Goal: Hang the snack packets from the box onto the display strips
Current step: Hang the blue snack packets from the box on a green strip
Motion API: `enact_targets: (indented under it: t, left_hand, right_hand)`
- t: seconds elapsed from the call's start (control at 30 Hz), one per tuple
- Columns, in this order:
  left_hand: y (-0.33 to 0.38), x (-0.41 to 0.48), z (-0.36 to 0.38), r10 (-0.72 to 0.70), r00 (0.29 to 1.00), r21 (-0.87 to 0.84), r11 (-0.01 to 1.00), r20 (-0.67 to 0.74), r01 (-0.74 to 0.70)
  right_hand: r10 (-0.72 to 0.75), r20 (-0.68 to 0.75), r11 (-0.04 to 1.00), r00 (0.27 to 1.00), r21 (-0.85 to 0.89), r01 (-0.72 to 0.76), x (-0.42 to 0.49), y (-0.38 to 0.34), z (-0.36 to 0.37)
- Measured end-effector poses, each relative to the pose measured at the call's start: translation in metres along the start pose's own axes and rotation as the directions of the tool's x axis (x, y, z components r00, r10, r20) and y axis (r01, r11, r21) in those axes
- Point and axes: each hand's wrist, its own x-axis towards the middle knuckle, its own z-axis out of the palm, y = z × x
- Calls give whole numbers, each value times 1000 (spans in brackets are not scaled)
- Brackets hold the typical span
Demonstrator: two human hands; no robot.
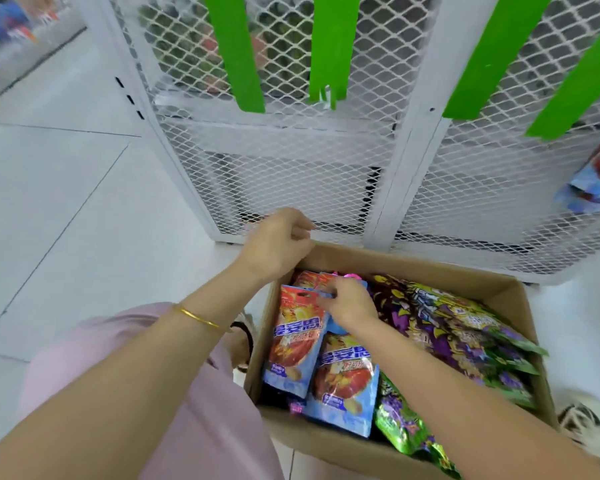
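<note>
Lower centre: cardboard box (pixel 326 441) on floor, full of snack packets. Red-and-blue packet (pixel 297 341) stands at box's left side, purple-green packets (pixel 465 327) at right.
Right hand (pixel 350 304) pinches red-and-blue packet's top edge. Best to grip header, lift straight up so neighbours stay put.
Left hand (pixel 278 245) over box's far-left corner, fingers curled, empty; free to steady strip.
Upper frame: green display strips (pixel 328 46) on white mesh rack (pixel 291 168).

The cardboard box (pixel 430 263) is lying open to reach from above — blue-and-red packets (pixel 298 344) and purple-and-green packets (pixel 465 334) are crowding its inside. The mesh rack (pixel 291 174) is standing just behind it, blocking the far side, green strips (pixel 236 53) hanging against it. Bare floor (pixel 66 202) is stretching leftward.
</note>
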Motion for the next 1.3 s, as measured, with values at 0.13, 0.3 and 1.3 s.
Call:
enact_targets:
  t: [0.13, 0.3, 1.3]
  left_hand:
    - [-5, 3, 3, -40, 966, 216, 976, 256, -16]
    - [16, -10, 3, 20, 915, 261, 956, 404, -136]
    - [530, 78, -3, 561, 767, -450, 624, -312, -639]
  right_hand:
    - [-83, 140, 939, 987, 344, 30, -23, -6, -29]
    - [-121, 86, 813, 989, 581, 49, -65, 1, -89]
    - [-9, -960, 752, 279, 177, 635, -140, 0, -545]
